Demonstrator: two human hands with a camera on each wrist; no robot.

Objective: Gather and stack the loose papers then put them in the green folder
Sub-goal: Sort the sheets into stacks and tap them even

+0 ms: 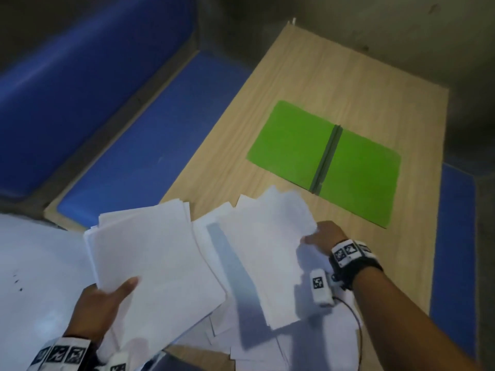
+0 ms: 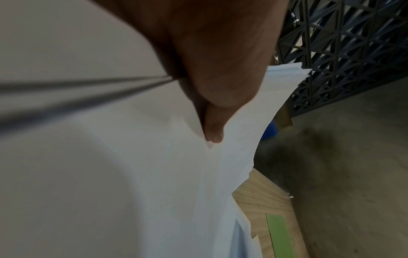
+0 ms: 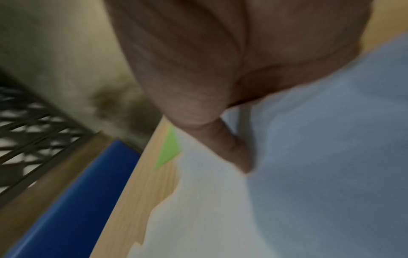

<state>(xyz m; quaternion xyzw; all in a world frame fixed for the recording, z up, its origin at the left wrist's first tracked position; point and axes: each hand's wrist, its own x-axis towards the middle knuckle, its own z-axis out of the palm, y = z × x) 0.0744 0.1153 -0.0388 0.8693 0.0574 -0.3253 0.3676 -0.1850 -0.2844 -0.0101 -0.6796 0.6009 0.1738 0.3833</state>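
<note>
The green folder (image 1: 324, 162) lies open and flat on the wooden table (image 1: 308, 76), its dark spine in the middle. Nearer me, white papers are spread loosely over the table's front. My left hand (image 1: 107, 298) holds a stack of white sheets (image 1: 155, 258) lifted off the table, thumb on top. In the left wrist view that thumb (image 2: 213, 129) presses on the stack (image 2: 132, 174). My right hand (image 1: 318, 236) pinches the right edge of another bunch of sheets (image 1: 267, 250). The right wrist view is blurred, showing a fingertip (image 3: 238, 157) on paper (image 3: 331, 157) and a sliver of the folder (image 3: 170, 148).
Blue padded seats (image 1: 128, 156) run along the table's left side, and another blue seat (image 1: 455, 236) lies at the right. More loose sheets (image 1: 254, 344) lie under my hands. A large white sheet (image 1: 34, 277) covers the near left. Bare wood surrounds the folder.
</note>
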